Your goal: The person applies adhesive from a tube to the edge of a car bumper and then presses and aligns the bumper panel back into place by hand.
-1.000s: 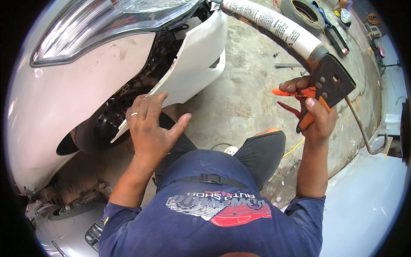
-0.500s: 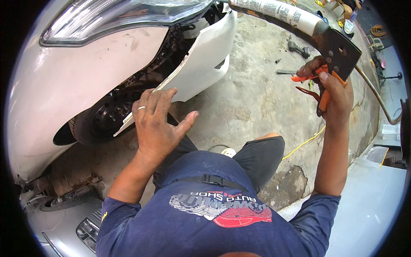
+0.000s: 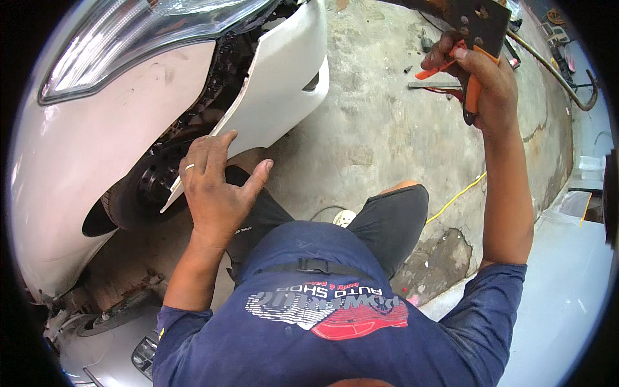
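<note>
My left hand rests with curved fingertips on the edge of a loose white bumper panel, its thumb apart. Beside it is a white car's body, with a clear headlight above and a dark wheel partly behind the panel. My right hand, raised at upper right, is closed on the orange handles of a tool with a black metal plate and a bent rod. The upper part of that tool runs out of the picture.
A concrete floor lies between car and hand, with a flat metal bar, small parts and a yellow cable. A silver car part is at lower left. A pale panel lines the right side.
My right hand and the tool have moved up toward the top of the picture, so the white-labelled tube has left view. My left hand stays at the panel, its fingers a little more curled.
</note>
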The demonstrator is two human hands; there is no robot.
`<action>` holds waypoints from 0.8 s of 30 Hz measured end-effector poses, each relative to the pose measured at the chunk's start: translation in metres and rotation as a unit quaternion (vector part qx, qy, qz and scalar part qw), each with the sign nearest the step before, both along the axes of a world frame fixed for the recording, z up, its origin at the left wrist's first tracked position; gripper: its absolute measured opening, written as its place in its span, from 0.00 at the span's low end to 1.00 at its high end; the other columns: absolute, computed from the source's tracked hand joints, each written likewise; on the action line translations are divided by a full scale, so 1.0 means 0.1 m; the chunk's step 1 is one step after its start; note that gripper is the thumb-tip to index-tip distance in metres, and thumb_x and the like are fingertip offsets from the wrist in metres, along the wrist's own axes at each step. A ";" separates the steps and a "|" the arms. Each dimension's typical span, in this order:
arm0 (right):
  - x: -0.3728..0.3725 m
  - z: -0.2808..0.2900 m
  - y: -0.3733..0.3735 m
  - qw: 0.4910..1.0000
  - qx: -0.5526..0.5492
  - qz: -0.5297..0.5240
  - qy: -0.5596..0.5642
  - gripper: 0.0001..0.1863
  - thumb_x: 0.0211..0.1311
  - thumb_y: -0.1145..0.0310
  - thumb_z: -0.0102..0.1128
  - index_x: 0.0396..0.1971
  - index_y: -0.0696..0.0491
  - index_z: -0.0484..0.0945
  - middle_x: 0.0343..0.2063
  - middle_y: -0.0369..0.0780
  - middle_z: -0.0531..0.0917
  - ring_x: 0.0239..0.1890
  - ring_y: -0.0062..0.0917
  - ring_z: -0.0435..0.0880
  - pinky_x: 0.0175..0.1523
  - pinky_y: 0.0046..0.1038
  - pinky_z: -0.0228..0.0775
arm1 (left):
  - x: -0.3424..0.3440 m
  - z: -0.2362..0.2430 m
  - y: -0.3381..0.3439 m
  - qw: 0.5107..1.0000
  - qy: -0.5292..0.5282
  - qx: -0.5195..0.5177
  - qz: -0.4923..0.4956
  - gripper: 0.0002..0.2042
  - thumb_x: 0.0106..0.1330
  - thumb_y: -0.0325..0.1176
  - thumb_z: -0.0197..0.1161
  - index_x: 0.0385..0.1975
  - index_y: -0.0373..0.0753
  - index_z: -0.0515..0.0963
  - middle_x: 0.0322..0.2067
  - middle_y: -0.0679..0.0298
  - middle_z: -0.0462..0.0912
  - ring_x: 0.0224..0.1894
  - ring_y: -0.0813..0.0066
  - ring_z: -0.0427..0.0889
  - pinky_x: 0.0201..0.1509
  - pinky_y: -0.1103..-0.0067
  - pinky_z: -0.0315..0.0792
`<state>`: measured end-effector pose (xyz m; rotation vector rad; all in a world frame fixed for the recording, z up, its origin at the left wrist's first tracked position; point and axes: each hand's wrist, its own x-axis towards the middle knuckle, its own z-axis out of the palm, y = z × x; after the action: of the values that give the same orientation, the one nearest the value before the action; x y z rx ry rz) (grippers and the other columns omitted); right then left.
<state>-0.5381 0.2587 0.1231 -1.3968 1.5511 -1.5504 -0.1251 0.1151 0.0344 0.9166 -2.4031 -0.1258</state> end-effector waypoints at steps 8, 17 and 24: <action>-0.09 -0.10 0.01 0.999 -0.008 0.018 -0.028 0.17 0.76 0.62 0.58 0.54 0.59 0.81 0.42 0.42 0.85 0.48 0.37 0.91 0.64 0.45 0.83 | -0.03 0.02 -0.01 1.000 -0.004 0.000 -0.007 0.32 0.58 0.44 0.87 0.59 0.36 0.85 0.52 0.49 0.88 0.57 0.47 0.87 0.65 0.58 0.78; -0.18 -0.24 0.02 0.996 -0.010 0.039 -0.077 0.15 0.75 0.61 0.59 0.50 0.57 0.80 0.38 0.39 0.82 0.46 0.35 0.89 0.62 0.43 0.81 | -0.04 0.01 0.00 1.000 -0.018 -0.014 -0.005 0.31 0.60 0.47 0.86 0.59 0.36 0.84 0.52 0.49 0.88 0.57 0.48 0.87 0.64 0.57 0.78; -0.15 -0.27 0.00 0.994 -0.031 0.036 -0.095 0.14 0.77 0.62 0.57 0.49 0.57 0.80 0.39 0.39 0.82 0.45 0.35 0.89 0.60 0.45 0.82 | -0.05 0.02 0.02 1.000 -0.021 -0.011 -0.001 0.32 0.61 0.48 0.86 0.60 0.36 0.85 0.52 0.49 0.88 0.58 0.48 0.87 0.64 0.57 0.78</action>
<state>-0.5529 0.2592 0.0964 -1.2814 1.3359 -1.6495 -0.1296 0.1168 0.0364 0.9149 -2.4402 -0.0820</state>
